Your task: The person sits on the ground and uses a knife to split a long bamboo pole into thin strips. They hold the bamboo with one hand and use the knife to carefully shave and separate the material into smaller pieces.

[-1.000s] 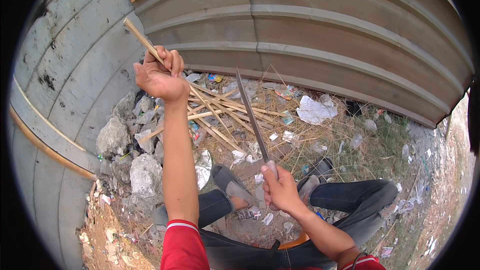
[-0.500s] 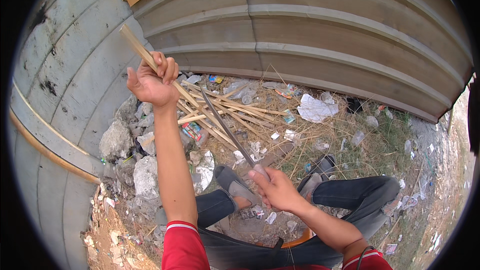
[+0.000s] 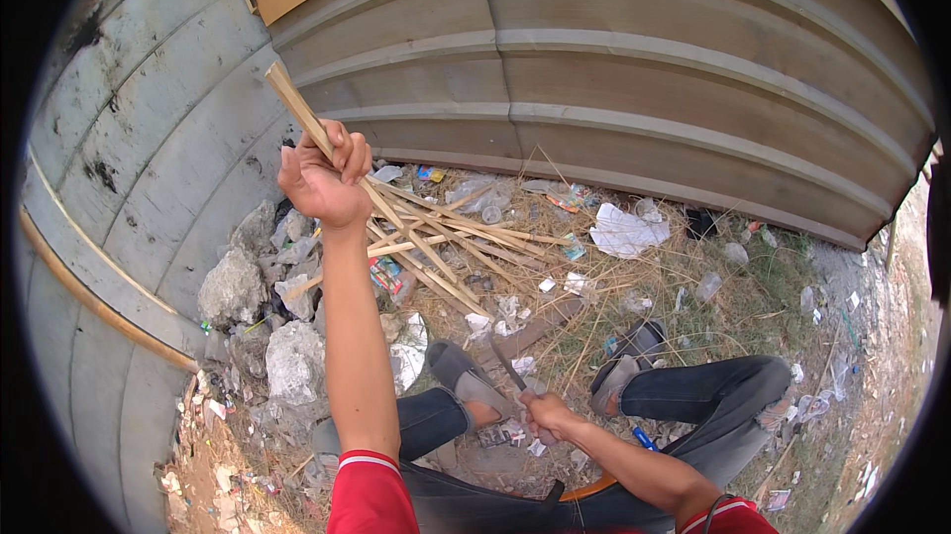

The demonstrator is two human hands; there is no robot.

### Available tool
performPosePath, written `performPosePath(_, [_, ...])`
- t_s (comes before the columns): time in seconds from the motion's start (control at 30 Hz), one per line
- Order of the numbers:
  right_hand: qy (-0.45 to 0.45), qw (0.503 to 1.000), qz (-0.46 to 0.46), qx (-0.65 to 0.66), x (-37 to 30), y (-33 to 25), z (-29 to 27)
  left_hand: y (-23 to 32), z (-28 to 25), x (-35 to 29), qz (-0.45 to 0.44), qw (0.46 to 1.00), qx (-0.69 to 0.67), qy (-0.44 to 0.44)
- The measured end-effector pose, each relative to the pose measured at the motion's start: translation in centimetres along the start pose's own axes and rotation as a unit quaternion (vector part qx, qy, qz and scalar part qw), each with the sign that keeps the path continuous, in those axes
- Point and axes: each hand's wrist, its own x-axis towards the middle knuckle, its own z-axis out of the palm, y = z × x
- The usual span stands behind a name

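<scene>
The left hand's grip (image 3: 331,180) pinched a long, pale wooden stick (image 3: 295,101); the right hand's grip (image 3: 547,415) clasped a narrow, dark metal knife (image 3: 509,368).

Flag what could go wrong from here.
1. The knife in the right hand appears, in this view, between the shoes, near the left shoe; a slip might cut a foot.
2. The bare left hand grips the wooden strip, so splinters are possible.
3. The strip's lower part overlaps the pile of strips in view; it could snag.
</scene>
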Motion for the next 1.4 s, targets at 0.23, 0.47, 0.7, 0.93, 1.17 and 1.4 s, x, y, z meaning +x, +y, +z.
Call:
performPosePath(0.23, [0.066, 0.979, -0.191, -0.009, -2.7, -5.0, -0.2, 1.0, -1.3, 0.1, 0.031, 0.99, 0.049, 0.129])
performPosePath(0.47, [0.002, 0.933, -0.347, 0.096, -13.4, -14.5, 2.1, -0.6, 2.1, -0.1, 0.177, 0.913, 0.256, 0.265])
performPosePath(0.7, [-0.119, 0.948, -0.288, 0.063, -15.7, -12.4, 2.9, -1.2, 3.5, 0.0, 0.132, 0.934, 0.246, 0.224])
performPosePath(0.93, [-0.113, 0.923, -0.336, 0.152, -19.4, -17.2, 2.0, -0.3, 2.3, -0.6, 0.129, 0.931, 0.248, 0.234])
performPosePath(1.17, [-0.162, 0.972, -0.163, 0.044, -11.3, -11.7, 3.3, -0.9, 2.1, -0.5, 0.116, 0.922, 0.269, 0.251])
performPosePath(1.4, [0.007, 0.978, -0.142, 0.152, -15.0, -9.6, -8.2, 0.4, -1.2, -0.3, 0.139, 0.926, 0.232, 0.265])
